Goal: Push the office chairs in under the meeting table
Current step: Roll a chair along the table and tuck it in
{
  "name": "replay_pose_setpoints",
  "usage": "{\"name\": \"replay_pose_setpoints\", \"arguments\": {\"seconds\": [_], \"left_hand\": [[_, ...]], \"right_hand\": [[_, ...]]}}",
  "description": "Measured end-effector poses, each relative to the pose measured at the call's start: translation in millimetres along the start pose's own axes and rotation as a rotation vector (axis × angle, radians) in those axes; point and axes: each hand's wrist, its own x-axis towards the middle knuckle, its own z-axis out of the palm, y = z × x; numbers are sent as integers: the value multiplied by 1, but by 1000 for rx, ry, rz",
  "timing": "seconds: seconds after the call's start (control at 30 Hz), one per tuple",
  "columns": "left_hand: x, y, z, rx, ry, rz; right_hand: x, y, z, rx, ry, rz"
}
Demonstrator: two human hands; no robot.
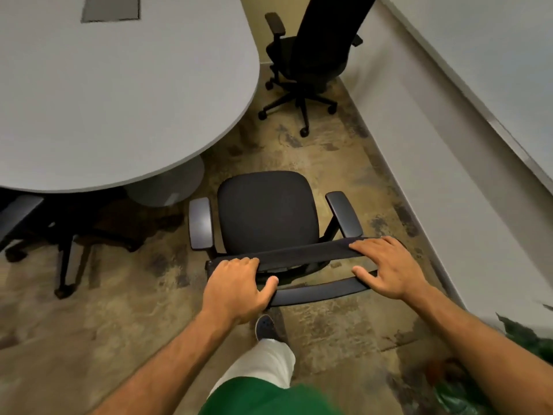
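A black office chair with grey armrests stands on the floor in front of me, its seat facing the rounded end of the grey meeting table. It sits clear of the table edge. My left hand grips the left end of the chair's backrest top. My right hand holds the right end, fingers over the top edge and thumb behind. A second black chair stands apart from the table at the far corner. A third chair is tucked under the table at the left.
The table's round grey pedestal base is just left of the seat. A grey wall runs diagonally close on the right. A green plant is at the lower right. My shoe is behind the chair.
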Motion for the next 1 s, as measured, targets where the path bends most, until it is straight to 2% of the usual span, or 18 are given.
{"name": "replay_pose_setpoints", "arguments": {"seconds": [0.57,0.83,0.9,1.0], "left_hand": [[28,127,26,-87,61,-417],[50,127,21,-77,140,-505],[54,121,21,-70,112,-495],[87,113,12,-47,144,-548]], "right_hand": [[85,128,-35,12,-73,-367],[134,138,-34,15,-43,-440],[138,134,-30,14,-35,-436],[176,144,-37,31,-37,-460]]}}
